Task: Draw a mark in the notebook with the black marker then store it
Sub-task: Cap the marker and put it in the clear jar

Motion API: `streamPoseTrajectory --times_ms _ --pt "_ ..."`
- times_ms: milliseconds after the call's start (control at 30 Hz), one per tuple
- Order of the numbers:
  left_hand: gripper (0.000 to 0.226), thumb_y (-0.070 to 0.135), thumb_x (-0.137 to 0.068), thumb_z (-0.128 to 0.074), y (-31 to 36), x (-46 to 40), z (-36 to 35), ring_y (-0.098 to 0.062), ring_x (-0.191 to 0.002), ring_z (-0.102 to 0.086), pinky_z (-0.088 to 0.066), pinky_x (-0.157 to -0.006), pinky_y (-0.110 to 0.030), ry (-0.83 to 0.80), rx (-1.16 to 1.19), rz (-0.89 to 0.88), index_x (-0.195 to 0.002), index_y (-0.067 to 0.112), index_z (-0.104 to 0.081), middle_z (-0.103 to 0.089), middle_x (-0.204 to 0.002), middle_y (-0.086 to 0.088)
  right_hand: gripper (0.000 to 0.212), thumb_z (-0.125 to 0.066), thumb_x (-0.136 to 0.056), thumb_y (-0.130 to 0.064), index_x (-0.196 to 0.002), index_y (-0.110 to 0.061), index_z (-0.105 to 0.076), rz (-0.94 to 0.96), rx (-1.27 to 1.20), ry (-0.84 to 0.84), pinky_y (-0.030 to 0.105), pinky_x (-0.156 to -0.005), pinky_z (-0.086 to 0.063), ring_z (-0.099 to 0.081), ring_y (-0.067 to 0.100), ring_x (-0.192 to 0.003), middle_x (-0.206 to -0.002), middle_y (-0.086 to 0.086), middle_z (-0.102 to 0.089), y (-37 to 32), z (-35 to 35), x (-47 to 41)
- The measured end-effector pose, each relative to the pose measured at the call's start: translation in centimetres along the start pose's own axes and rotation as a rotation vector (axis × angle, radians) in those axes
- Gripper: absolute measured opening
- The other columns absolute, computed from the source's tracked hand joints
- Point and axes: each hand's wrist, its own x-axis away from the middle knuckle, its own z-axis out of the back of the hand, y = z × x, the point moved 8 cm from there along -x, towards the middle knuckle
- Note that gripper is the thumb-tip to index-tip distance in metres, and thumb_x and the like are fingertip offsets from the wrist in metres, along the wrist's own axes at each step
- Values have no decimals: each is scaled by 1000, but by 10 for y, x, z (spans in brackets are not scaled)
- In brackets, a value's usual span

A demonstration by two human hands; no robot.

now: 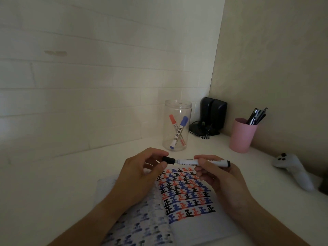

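Above the open notebook (186, 206) at the desk's near edge, your right hand (218, 176) grips the black marker (195, 161) while your left hand (142, 173) pinches its cap (168, 160); whether the mark is drawn is unclear, and storing in the clear jar (177, 125) remains

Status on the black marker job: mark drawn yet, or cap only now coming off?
Cannot tell if this round's mark is drawn: the notebook page already carries many marks. In hand: the black marker is held level above it, left hand fingers on the cap, right hand gripping the barrel. Left: storing it, likely in the clear jar holding the red and blue markers.
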Motion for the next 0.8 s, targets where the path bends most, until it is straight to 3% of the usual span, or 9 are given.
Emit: streamPoseTrajectory --times_ms 233,433,567,667,800 --pt "20 20 -88 -73 -5 -3 4 -10 -84 -75 -60 -85 -30 30 142 48 -107 26 -71 -80 -92 7 25 -74 -76 -16 -97 -6 -80 26 30 -61 25 -72 -60 -75 23 -79 -86 19 -78 -8 -7 6" --pt "18 12 -90 -70 -2 -3 5 -16 -77 -76 -61 -80 -26 34 252 59 -106 18 -75 -81 -89 3 26 -77 -73 -17 -98 -10 -81 57 127 -105 24 -73 -60 -78 25 -83 -92 17 -81 -13 -13 11" --pt "18 9 -86 -73 1 -2 9 -20 -72 -77 -60 -72 -23 51 366 76 -103 13 -77 -82 -85 -2 16 -79 -81 -17 -97 -17 -77 209 455 -133 26 -77 -59 -77 18 -82 -89 3 -82 -20 -19 14" --pt "18 10 -82 -75 5 0 6 -25 -71 -77 -61 -70 -24 17 445 82 -100 10 -78 -81 -81 -7 19 -74 -90 -21 -106 -31 -71 365 792 -185 24 -83 -58 -74 10 -90 -94 -9 -79 -22 -26 19" --pt "16 6 -83 -75 8 1 0 -26 -72 -78 -62 -70 -25 -36 445 70 -98 8 -78 -82 -81 -7 27 -65 -94 -13 -112 -32 -70 486 954 -174 17 -72 -51 -68 9 -86 -98 -16 -75 -27 -31 25"
